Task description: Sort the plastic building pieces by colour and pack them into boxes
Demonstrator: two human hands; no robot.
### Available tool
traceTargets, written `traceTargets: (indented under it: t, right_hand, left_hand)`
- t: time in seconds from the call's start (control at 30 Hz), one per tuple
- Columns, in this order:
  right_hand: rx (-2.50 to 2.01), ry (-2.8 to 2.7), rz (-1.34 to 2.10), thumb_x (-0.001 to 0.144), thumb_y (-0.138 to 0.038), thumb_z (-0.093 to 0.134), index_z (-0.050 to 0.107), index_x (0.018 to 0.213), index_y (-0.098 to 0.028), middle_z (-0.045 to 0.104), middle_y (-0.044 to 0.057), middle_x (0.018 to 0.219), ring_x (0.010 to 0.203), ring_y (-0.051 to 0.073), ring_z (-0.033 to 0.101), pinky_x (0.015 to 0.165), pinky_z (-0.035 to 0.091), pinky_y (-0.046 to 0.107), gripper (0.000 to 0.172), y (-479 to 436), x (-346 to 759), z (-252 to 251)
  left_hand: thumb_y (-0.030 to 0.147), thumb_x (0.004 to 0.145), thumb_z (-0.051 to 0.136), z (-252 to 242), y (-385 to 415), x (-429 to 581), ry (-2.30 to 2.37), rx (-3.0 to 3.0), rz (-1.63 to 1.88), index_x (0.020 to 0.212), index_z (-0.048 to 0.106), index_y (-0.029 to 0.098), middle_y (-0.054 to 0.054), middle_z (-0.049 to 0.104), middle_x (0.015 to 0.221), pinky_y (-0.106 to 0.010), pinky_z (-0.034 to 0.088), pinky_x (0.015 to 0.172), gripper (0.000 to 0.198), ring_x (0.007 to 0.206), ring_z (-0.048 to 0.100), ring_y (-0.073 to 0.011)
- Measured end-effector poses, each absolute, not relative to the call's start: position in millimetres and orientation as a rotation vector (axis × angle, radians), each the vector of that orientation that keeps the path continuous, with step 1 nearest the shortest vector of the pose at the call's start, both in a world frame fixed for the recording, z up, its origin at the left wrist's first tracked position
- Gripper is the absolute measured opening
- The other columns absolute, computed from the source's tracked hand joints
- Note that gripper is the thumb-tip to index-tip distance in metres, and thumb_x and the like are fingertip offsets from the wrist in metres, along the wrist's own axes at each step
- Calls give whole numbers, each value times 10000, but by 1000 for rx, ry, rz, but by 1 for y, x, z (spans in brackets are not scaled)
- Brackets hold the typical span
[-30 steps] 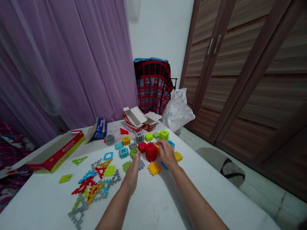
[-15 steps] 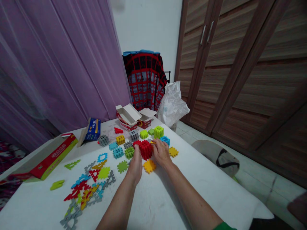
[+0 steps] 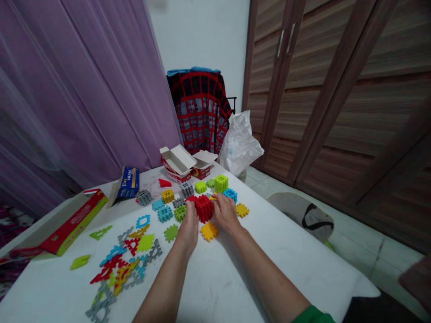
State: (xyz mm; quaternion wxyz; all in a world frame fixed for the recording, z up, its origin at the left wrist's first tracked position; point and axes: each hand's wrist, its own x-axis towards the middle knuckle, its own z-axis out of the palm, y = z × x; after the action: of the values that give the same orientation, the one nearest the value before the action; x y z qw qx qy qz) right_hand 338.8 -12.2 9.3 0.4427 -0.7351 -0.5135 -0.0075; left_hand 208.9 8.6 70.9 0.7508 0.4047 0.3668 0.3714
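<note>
A red stack of toothed building tiles (image 3: 204,208) is in front of me, between my hands. My left hand (image 3: 189,226) presses its fingers and thumb against the stack's left side. On the right side, my right hand (image 3: 225,211) has its fingertips pinched around a thin yellow piece (image 3: 213,198), seen mostly edge-on and touching or very near the red stack. Just below the stack a yellow toothed tile (image 3: 209,231) lies flat, with a green tile (image 3: 171,233) to the left. Another yellow tile (image 3: 242,210) lies beyond my right hand.
Stacked cubes in teal (image 3: 164,214), grey (image 3: 186,189) and lime (image 3: 221,183) stand behind my hands. A pile of mixed flat pieces (image 3: 117,264) lies left. Open boxes (image 3: 178,159), a blue box (image 3: 129,181) and a long red box (image 3: 76,220) stand along the far and left edges.
The view has shifted slightly. Both hands stay at the red stack; the yellow piece at my right fingertips appears a little closer to the stack's top edge.
</note>
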Motion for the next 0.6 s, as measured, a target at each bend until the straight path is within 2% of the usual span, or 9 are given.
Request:
traceTargets:
  t: [0.17, 0.33, 0.5, 0.6]
  right_hand:
    - [-1848, -1267, -41, 934, -150, 397, 631, 1144, -198, 677, 95, 1230, 1192, 223, 561, 1059, 297, 428, 317, -13, 340, 10]
    - [-1918, -1285, -134, 916, -120, 402, 644, 1155, -178, 686, 119, 1216, 1261, 252, 523, 1101, 252, 479, 345, -15, 338, 9]
    - [-1924, -1336, -185, 900, -98, 408, 642, 1179, -178, 692, 120, 1215, 1281, 248, 510, 1112, 242, 487, 372, -17, 335, 8]
    - [-1934, -1351, -186, 899, -95, 403, 634, 1204, -157, 682, 138, 1234, 1282, 252, 511, 1107, 251, 486, 387, -17, 334, 9]
  left_hand:
    - [579, 978, 235, 70, 8, 206, 844, 874, 789, 1508, 356, 226, -45, 265, 1619, -299, 178, 1219, 648, 1494, 200, -130]
    - [592, 971, 244, 67, 5, 204, 846, 841, 765, 1541, 272, 220, -40, 206, 1635, -296, 193, 1218, 682, 1495, 208, -135]
    - [597, 967, 267, 63, 5, 204, 810, 851, 752, 1462, 446, 255, -42, 350, 1591, -317, 266, 1202, 628, 1487, 247, -164]
    - [608, 966, 253, 62, 7, 204, 820, 841, 739, 1447, 466, 258, -30, 349, 1593, -334, 248, 1211, 632, 1491, 240, -168]
